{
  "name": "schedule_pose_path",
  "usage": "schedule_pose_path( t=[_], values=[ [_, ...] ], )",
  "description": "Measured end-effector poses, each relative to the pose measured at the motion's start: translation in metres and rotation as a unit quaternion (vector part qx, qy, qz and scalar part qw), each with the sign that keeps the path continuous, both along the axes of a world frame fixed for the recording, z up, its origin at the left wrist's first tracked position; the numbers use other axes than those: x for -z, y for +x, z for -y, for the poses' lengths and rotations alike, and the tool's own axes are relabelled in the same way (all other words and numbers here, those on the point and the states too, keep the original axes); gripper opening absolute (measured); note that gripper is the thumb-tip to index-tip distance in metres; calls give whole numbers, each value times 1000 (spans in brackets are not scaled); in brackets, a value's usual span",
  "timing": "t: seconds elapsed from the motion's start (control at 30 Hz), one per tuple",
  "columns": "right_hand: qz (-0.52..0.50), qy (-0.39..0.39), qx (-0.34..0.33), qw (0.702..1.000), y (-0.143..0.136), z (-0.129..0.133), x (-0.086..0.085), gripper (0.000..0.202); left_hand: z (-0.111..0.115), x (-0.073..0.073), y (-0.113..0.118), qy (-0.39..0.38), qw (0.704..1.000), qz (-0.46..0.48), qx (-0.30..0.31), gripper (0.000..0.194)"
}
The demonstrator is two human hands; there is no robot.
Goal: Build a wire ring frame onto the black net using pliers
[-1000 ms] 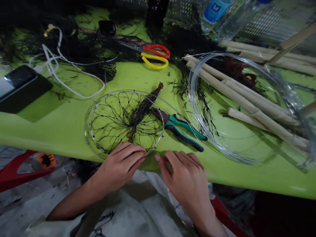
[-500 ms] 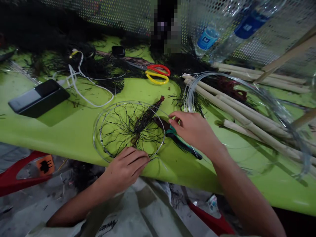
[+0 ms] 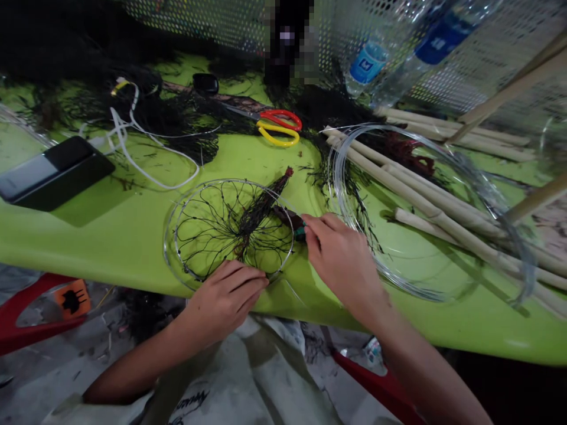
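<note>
A thin wire ring (image 3: 176, 237) lies on the green table with a dark net (image 3: 256, 217) strung across it, its strands gathered into a bundle in the middle. My left hand (image 3: 233, 292) is closed on the near edge of that ring, fingertips at its lower right. An outer loop of loose wire runs round the ring. Its end is pinched between thumb and finger of my right hand (image 3: 341, 254), to the right of the net. Pliers (image 3: 289, 219) with dark jaws and green handles lie beneath the right hand, mostly covered by it.
Behind lie red-and-yellow scissors (image 3: 280, 128), a white cable (image 3: 153, 168) and a phone-like device (image 3: 55, 171). To the right are a coil of clear wire (image 3: 339, 177) and bamboo sticks (image 3: 425, 192). Water bottles (image 3: 365, 65) stand at the back, near heaps of black netting (image 3: 66, 53).
My right hand has come slightly down and left with the wire end, now covering most of the pliers. My left hand stays on the ring. The view has shifted a little.
</note>
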State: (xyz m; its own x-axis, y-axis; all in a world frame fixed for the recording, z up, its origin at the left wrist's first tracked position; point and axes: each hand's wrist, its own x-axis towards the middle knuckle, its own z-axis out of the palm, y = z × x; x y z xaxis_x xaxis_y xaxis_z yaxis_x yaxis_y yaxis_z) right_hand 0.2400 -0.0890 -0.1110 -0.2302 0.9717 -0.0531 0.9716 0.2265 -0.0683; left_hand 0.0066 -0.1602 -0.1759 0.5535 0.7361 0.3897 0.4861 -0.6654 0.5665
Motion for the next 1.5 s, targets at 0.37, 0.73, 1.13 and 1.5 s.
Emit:
schedule_pose_path(
  t=[0.37, 0.73, 1.13, 1.5],
  values=[
    [-155, 2, 55, 986, -8, 26, 10, 34, 0, -3, 1, 13, 1000, -14, -4, 17],
    [-368, -78, 168, 911, 10, 82, 18, 44, 1, -4, 1, 5, 1000, -17, -2, 21],
    [-389, -74, 139, 908, 10, 82, 25, 32, 0, -4, -1, 13, 1000, -17, 8, 28],
    [-289, -117, -28, 950, 34, 41, 4, 42, -2, -4, 0, 33, 999, -21, 10, 24]
  ],
)
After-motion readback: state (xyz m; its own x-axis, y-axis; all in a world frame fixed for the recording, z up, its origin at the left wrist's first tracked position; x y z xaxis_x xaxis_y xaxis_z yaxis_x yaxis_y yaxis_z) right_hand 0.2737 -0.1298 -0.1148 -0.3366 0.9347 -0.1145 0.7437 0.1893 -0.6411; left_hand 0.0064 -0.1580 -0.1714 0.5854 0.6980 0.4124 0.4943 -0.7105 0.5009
